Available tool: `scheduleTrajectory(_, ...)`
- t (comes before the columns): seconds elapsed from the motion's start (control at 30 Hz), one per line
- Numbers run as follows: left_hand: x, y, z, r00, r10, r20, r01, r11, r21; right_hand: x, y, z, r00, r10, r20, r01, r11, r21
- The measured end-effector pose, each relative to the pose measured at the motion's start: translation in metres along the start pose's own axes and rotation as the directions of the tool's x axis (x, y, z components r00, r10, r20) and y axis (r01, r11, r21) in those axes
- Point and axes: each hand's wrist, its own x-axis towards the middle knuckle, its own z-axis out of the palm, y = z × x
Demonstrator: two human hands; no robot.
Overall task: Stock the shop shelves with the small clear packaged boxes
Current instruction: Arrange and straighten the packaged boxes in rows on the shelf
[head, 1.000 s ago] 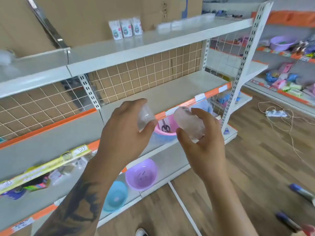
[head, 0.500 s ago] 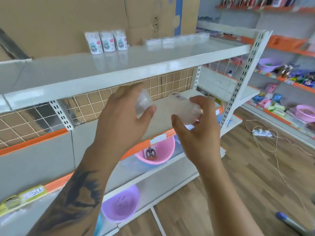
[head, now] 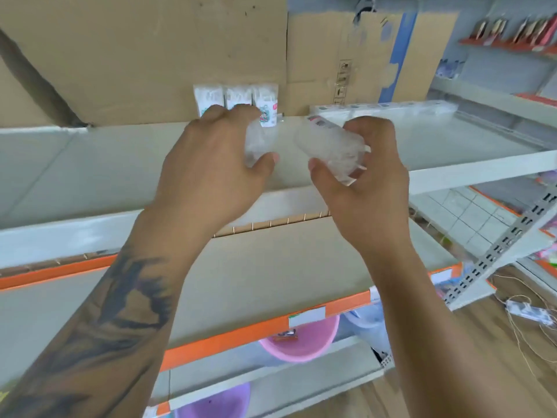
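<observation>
Clear boxes: two small clear packaged boxes are held up in front of the top shelf (head: 452, 173), one in each hand, both blurred.
Left hand: the left hand (head: 211, 170) grips the left clear box (head: 256, 143), with fingers curled over its top and the thumb pressed under it.
Right hand: the right hand (head: 361, 182) clasps the right clear box (head: 331, 146), fingers wrapped round its far side, thumb on the near edge.
Gap: the two boxes are near each other but apart.
Position: both boxes are above the front part of the top shelf; contact with it cannot be told.
Shelf stock: three white packets (head: 238, 101) stand upright at the back, and a row of clear packages (head: 385, 108) lies to their right.
Behind: brown cardboard (head: 150, 55) backs the shelf.
Below: a pink basin (head: 301, 342) sits on a lower shelf.
</observation>
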Motion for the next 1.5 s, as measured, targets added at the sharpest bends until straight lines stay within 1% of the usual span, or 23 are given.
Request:
scheduleTrajectory(0.13,0.019,-0.006,0.008,0.995,-0.086,0.055,0.08,0.992,0.098,0.042,0.012,0.018,0.99,-0.027,0.136,0.027,1.0,0.0)
scheduleTrajectory(0.2,0.025,-0.007,0.012,0.987,-0.139,0.085,0.13,0.986,0.109,0.058,0.019,0.023,0.979,-0.057,0.196,0.055,0.998,0.013)
scheduleTrajectory(0.37,0.032,-0.001,0.013,0.947,-0.259,0.189,0.235,0.962,0.142,0.088,0.029,0.028,0.951,-0.103,0.291,0.092,0.994,0.049)
scheduleTrajectory(0.43,0.034,0.005,0.01,0.938,-0.298,0.18,0.281,0.953,0.113,0.1,0.035,0.027,0.93,-0.102,0.354,0.074,0.993,0.091)
scheduleTrajectory(0.53,0.04,0.015,0.006,0.958,-0.273,0.088,0.271,0.962,0.035,0.118,0.036,0.018,0.879,-0.101,0.467,0.017,0.983,0.18)
scheduleTrajectory(0.57,0.043,0.019,0.004,0.961,-0.263,0.091,0.264,0.965,-0.001,0.124,0.035,0.014,0.86,-0.116,0.497,0.013,0.978,0.207)
scheduleTrajectory(0.67,0.054,0.032,-0.001,0.956,-0.236,0.173,0.253,0.964,-0.085,0.138,0.026,-0.002,0.818,-0.181,0.546,0.011,0.954,0.299)
scheduleTrajectory(0.73,0.059,0.04,-0.005,0.963,-0.19,0.194,0.217,0.967,-0.133,0.146,0.021,-0.01,0.815,-0.206,0.541,0.003,0.936,0.352)
scheduleTrajectory(0.83,0.061,0.049,-0.01,0.979,-0.094,0.178,0.143,0.948,-0.286,0.151,0.013,-0.017,0.832,-0.19,0.521,-0.04,0.917,0.397)
scheduleTrajectory(0.9,0.059,0.054,-0.012,0.982,-0.096,0.164,0.152,0.916,-0.372,0.154,0.006,-0.021,0.85,-0.18,0.494,-0.056,0.904,0.424)
scheduleTrajectory(0.97,0.057,0.061,-0.012,0.98,-0.14,0.14,0.19,0.863,-0.467,0.156,-0.003,-0.026,0.871,-0.177,0.457,-0.056,0.89,0.452)
scheduleTrajectory(1.03,0.055,0.07,-0.008,0.98,-0.175,0.099,0.2,0.805,-0.558,0.157,-0.012,-0.028,0.894,-0.191,0.406,-0.01,0.896,0.443)
scheduleTrajectory(1.07,0.054,0.074,-0.006,0.98,-0.188,0.07,0.194,0.794,-0.577,0.156,-0.017,-0.029,0.9,-0.205,0.386,0.021,0.902,0.431)
scheduleTrajectory(1.13,0.051,0.082,-0.003,0.977,-0.208,0.039,0.189,0.778,-0.599,0.155,-0.023,-0.032,0.899,-0.238,0.368,0.06,0.899,0.435)
scheduleTrajectory(1.2,0.047,0.083,-0.003,0.974,-0.213,0.08,0.213,0.725,-0.655,0.158,-0.025,-0.037,0.877,-0.269,0.399,0.03,0.858,0.512)
scheduleTrajectory(1.27,0.044,0.081,-0.006,0.965,-0.186,0.186,0.262,0.624,-0.737,0.161,-0.024,-0.045,0.829,-0.299,0.473,-0.077,0.777,0.625)
scheduleTrajectory(1.3,0.043,0.079,-0.007,0.956,-0.16,0.247,0.294,0.556,-0.778,0.163,-0.024,-0.049,0.803,-0.316,0.506,-0.125,0.74,0.66)
scheduleTrajectory(1.37,0.041,0.074,-0.009,0.932,-0.072,0.356,0.354,0.401,-0.845,0.164,-0.023,-0.053,0.771,-0.345,0.535,-0.174,0.695,0.698)
scheduleTrajectory(1.47,0.04,0.069,-0.009,0.898,0.075,0.435,0.417,0.178,-0.891,0.166,-0.02,-0.054,0.742,-0.37,0.559,-0.246,0.625,0.741)
scheduleTrajectory(1.5,0.04,0.069,-0.008,0.889,0.098,0.446,0.432,0.135,-0.891,0.166,-0.019,-0.055,0.732,-0.375,0.569,-0.272,0.605,0.748)
